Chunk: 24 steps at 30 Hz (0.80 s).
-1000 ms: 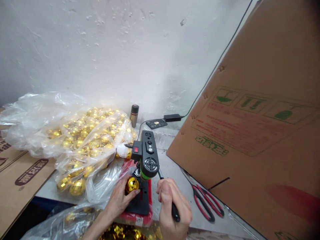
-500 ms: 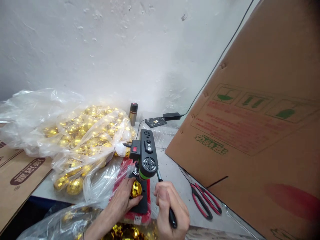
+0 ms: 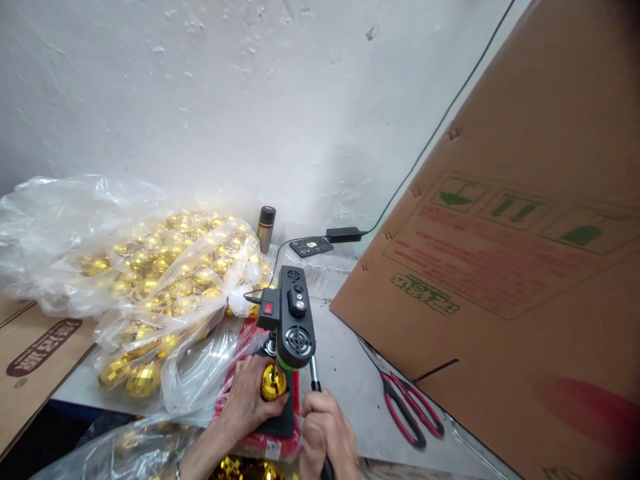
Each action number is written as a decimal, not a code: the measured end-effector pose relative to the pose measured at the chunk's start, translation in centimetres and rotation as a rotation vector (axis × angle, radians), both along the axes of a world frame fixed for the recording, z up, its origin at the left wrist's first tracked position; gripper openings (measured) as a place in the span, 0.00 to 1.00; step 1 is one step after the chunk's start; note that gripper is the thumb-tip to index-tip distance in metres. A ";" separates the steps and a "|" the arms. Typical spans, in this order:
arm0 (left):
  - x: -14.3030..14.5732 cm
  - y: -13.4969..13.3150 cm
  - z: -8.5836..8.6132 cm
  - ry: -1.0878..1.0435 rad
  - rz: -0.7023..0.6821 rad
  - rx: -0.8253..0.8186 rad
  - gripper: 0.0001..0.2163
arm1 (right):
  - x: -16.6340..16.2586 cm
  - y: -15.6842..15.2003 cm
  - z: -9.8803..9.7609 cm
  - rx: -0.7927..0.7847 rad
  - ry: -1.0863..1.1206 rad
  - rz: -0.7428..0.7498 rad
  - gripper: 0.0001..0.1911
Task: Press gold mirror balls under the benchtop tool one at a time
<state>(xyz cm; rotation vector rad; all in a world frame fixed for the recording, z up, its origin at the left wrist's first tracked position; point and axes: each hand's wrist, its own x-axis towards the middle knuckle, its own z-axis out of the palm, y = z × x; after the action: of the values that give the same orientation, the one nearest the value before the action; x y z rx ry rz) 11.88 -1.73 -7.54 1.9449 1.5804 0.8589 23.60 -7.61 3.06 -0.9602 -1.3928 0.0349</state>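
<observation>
Now the left hand (image 3: pixel 247 397) has its grip closed around a gold mirror ball (image 3: pixel 273 383), with the fingers curled on the ball's left side. The ball sits right under the head of the small bench drill (image 3: pixel 296 323), over the drill's black base (image 3: pixel 281 420). I cannot tell if the drill tip touches the ball or stops just above it. The right hand (image 3: pixel 325 437) is just to the right of the ball and a bit nearer the person. Its grip is shut around the lever (image 3: pixel 315 375), a thin rod that runs from the side of the drill head down and toward the person. So the ball lies to the left of the lever, and the left hand is the nearer one to it. A big clear bag of gold balls (image 3: pixel 165 273) lies to the left on the table (image 3: pixel 345 360). To the right lie red scissors (image 3: pixel 411 412), next to a leaning cardboard box (image 3: pixel 500 267).
</observation>
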 end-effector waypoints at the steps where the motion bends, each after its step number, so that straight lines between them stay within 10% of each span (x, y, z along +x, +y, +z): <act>1: 0.0 0.0 0.0 -0.003 -0.001 0.001 0.16 | -0.2 0.0 -0.3 0.006 0.005 -0.009 0.17; 24: 0.5 0.1 -0.8 0.056 0.032 0.068 0.14 | -1.8 0.3 -1.4 0.034 0.126 -0.163 0.19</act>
<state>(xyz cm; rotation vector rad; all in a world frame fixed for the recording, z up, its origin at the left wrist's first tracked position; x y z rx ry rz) 12.34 -1.61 -8.32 2.0122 1.6386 0.8896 21.77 -7.27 1.61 -1.0225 -1.1935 -0.0495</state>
